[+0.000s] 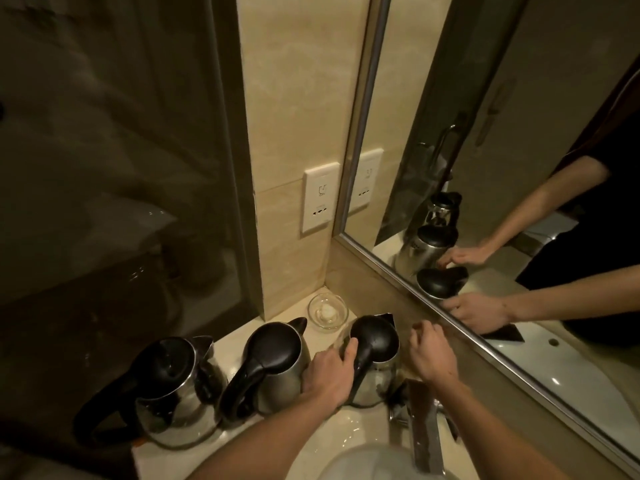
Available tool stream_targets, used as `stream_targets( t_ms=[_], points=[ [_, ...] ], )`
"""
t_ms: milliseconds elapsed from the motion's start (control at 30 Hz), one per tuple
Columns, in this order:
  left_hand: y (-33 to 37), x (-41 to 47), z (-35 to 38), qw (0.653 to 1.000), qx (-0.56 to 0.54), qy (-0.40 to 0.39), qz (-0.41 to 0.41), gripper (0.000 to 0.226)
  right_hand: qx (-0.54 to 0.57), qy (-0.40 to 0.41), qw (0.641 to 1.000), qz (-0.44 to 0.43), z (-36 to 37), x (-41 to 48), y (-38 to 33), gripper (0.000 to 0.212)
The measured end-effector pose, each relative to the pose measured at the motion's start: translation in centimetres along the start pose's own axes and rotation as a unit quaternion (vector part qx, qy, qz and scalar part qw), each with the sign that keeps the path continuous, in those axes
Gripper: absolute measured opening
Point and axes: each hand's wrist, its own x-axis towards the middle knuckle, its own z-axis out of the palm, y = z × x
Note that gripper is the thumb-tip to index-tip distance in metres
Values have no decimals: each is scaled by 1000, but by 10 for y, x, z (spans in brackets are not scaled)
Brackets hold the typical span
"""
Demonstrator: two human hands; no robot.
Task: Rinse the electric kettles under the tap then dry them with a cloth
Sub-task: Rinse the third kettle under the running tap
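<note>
Right-hand electric kettle (375,362), polished steel with a black domed lid and a black handle, stands on the pale glossy stone counter (346,420) close to the mirror's lower edge, its spout pointing away from the person. The left hand (329,374) lies against its left flank with the fingers fairly straight, their tips on the rim of the lid; the thumb is hidden. The right hand (433,353) hovers just to the right of it, fingers loosely curled and holding nothing, apart from the steel as far as can be seen.

To the left stands the middle electric kettle (273,362), brushed steel with a black lid and a thick black looped handle, just beside the left hand. Farther left, at the counter's end, stands the left electric kettle (173,389), shiny-bodied with a black lid ringed in chrome and a large black handle.

A small clear glass dish (327,311) with something white in it sits in the corner behind the kettles. Above it a white wall socket plate (320,197) is set in the beige tile. A flat chrome tap (424,427) reaches over the white basin (363,459) at the bottom. The framed wall mirror (502,150) reflects both forearms and the kettles.
</note>
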Motion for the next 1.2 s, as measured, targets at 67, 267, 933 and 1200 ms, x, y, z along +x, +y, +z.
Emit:
stream_targets(
  t_ms=[67, 267, 933, 1200],
  points=[
    [-1, 4, 8, 999, -29, -21, -29, 74, 58, -8, 998, 20, 8, 10, -4, 25],
    [-5, 15, 23, 963, -232, -73, -117, 81, 400, -83, 892, 193, 27, 39, -22, 46],
    [-23, -25, -48, 931, -352, -64, -78, 72, 505, -107, 833, 196, 4, -23, -53, 48],
    [-31, -79, -90, 912, -396, -106, -26, 70, 533, -44, 828, 168, -20, -82, -80, 56]
  ],
)
